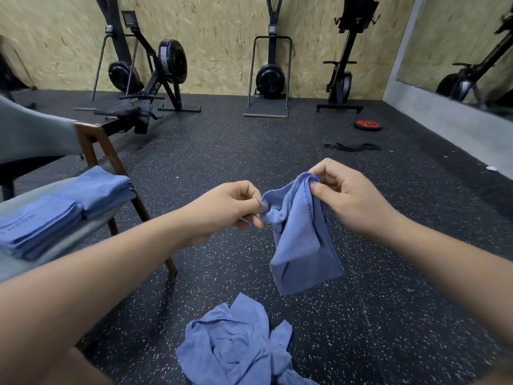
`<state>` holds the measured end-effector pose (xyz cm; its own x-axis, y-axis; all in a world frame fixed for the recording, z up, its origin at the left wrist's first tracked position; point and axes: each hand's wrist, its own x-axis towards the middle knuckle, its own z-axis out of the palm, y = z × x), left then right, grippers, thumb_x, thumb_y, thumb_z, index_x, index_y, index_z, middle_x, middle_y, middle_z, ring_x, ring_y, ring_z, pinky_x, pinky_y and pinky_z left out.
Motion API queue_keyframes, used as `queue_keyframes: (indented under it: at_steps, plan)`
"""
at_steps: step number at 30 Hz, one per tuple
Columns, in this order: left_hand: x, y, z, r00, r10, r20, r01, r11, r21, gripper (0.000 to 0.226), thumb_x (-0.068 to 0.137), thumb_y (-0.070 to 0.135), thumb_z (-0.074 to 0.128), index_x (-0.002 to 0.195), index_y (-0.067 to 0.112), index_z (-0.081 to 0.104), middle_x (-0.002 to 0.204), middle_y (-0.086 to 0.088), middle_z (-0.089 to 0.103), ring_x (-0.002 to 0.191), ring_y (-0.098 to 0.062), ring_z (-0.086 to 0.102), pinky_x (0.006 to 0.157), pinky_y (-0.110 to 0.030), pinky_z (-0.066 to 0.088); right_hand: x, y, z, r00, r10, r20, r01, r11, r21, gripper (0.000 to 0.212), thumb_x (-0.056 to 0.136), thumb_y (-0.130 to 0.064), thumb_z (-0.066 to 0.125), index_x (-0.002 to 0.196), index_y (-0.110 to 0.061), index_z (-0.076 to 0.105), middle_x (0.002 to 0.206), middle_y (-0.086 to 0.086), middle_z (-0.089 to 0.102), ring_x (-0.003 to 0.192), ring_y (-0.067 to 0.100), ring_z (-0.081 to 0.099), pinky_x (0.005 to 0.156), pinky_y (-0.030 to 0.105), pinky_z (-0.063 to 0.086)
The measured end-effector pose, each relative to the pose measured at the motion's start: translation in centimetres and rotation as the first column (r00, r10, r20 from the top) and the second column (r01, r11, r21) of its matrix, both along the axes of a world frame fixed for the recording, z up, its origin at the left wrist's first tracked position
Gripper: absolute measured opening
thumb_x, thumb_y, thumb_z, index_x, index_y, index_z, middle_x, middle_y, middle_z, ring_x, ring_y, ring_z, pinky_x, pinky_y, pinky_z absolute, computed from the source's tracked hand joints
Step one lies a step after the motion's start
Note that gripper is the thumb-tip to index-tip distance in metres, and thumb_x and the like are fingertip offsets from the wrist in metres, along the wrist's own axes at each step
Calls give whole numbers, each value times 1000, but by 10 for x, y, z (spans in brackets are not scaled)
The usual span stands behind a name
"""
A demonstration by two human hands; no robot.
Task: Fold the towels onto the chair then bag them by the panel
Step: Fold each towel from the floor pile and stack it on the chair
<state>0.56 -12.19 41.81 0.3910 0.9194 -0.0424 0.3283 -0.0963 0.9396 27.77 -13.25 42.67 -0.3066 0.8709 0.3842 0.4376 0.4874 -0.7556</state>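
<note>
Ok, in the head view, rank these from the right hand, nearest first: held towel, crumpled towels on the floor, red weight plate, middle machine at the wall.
1. Held towel, pinched in the right hand.
2. Crumpled towels, floor below.
3. Red weight plate, far right floor.
4. Middle machine, back wall.

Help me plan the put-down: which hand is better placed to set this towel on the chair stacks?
Probably the left hand. It pinches the towel on the side nearer the chair, where the folded stacks lie; the right hand pinches the far edge and would have to cross over.
</note>
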Motion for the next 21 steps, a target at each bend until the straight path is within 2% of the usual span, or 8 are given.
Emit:
queue_keyframes:
  at_steps: [2,6,9,11,13,15,18,21]
  plan:
    - [0,-1,2,1000,-4,-25,4,1000,19,14,100,11,72,103,12,59,82,-14,74,72,-15,67,64,-24,48,0,0,-1,1000,-9,1,9,1000,2,11,108,-10,60,106,-16,68,99,-4,78,86,3,67,79,18,49]
    - [-8,7,4,978,114,-177,-86,983,160,19,87,15,72,99,18,57,73,-7,73,60,-16,59,61,-34,43,1,1,-1,999,-36,34,35,999,11,13,108,-11,60,104,-20,68,98,-5,77,86,4,68,79,21,50]
    - [-16,8,15,881,193,-432,-42,941,335,23,83,22,73,97,30,57,70,1,71,54,-14,51,53,-31,43,0,-1,0,994,-34,108,32,999,16,13,108,-14,61,102,-23,68,97,-5,76,89,15,70,80,30,52]
    - [-19,8,23,796,178,-579,58,929,366,23,82,25,79,92,33,60,69,6,68,57,-12,54,55,-31,46,-5,-2,-2,988,-17,153,16,1000,7,12,108,-15,61,102,-23,67,95,-3,76,91,23,69,83,38,53]
    - [-20,8,24,743,159,-651,119,924,362,18,81,24,81,87,31,65,71,9,67,60,-5,56,59,-28,46,-9,-3,-3,981,-15,193,12,1000,17,11,108,-16,61,101,-24,66,92,-2,75,90,25,68,84,42,53]
    - [-20,9,23,789,196,-582,77,908,411,16,83,19,77,85,29,65,75,10,69,63,-1,57,63,-26,46,-11,-3,-2,984,-30,177,27,999,20,12,108,-17,61,101,-25,66,92,-2,75,86,21,67,79,38,52]
    - [-19,6,20,894,191,-405,17,888,459,22,91,11,65,94,31,57,79,9,73,68,-3,69,66,-31,50,-7,-2,1,994,-60,94,60,998,10,13,109,-15,59,101,-21,67,92,-4,76,78,5,64,70,20,47]
    - [-17,0,18,916,109,-387,106,863,493,25,102,11,58,105,33,48,78,5,74,69,-20,73,66,-40,57,-3,0,1,995,-81,66,80,997,10,12,109,-16,59,103,-21,67,95,-2,78,86,16,71,78,31,52]
